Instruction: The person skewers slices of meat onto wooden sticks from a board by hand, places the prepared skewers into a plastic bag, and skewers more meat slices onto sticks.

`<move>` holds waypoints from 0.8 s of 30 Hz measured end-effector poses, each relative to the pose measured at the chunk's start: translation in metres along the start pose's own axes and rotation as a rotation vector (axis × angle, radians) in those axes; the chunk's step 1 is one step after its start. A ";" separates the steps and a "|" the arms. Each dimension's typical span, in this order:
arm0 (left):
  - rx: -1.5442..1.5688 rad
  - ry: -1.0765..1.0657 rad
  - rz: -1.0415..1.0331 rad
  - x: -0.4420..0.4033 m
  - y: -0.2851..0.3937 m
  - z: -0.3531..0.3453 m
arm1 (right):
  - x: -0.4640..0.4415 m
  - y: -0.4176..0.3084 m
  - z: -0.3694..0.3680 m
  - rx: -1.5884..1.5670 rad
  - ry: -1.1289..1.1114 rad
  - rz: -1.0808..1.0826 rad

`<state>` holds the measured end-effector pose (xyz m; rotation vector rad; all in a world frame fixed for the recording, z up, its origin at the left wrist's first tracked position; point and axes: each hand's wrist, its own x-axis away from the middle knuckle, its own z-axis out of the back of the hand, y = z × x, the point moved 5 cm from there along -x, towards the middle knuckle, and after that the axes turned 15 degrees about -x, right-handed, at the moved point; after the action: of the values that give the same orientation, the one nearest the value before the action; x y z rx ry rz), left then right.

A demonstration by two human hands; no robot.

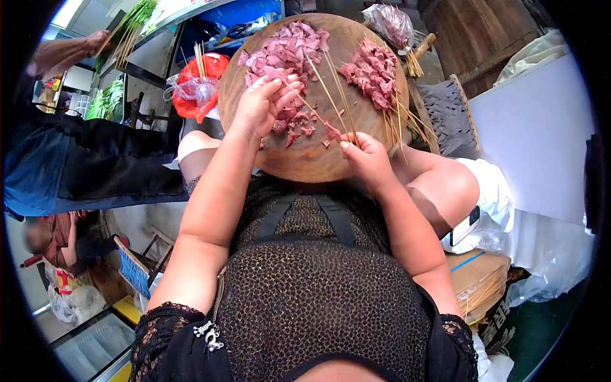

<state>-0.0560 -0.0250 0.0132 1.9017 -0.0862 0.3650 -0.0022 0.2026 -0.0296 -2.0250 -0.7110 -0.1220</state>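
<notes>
A round wooden chopping board (305,162) lies across my lap with a large pile of raw meat slices (296,48) on it. My left hand (264,105) is at the near edge of that pile, palm turned up and fingers curled, with a meat slice (277,74) at its thumb and fingertips. In my right hand (366,158) several thin bamboo skewers (334,83) are pinched near the board's front edge. One skewer slants toward my left fingers and carries a small meat piece (332,132) close to my right hand.
Threaded meat skewers (375,73) lie at the board's right. A red bag (197,86) holding sticks stands left, and a bagged bundle (391,28) lies behind. Another person's hand (95,41) holds greens on sticks at upper left. A phone (464,226) rests by my right knee.
</notes>
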 end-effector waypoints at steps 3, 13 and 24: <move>0.044 -0.023 -0.014 0.005 0.003 -0.004 | -0.002 0.003 0.001 0.053 0.030 0.011; -0.053 0.020 0.025 0.002 0.005 0.005 | -0.003 0.005 0.004 0.050 0.007 0.033; -0.134 -0.079 0.119 0.015 0.000 -0.010 | -0.001 -0.004 0.006 0.248 0.018 0.185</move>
<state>-0.0435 -0.0140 0.0205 1.7829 -0.2706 0.3553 -0.0062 0.2087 -0.0302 -1.8376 -0.4975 0.0544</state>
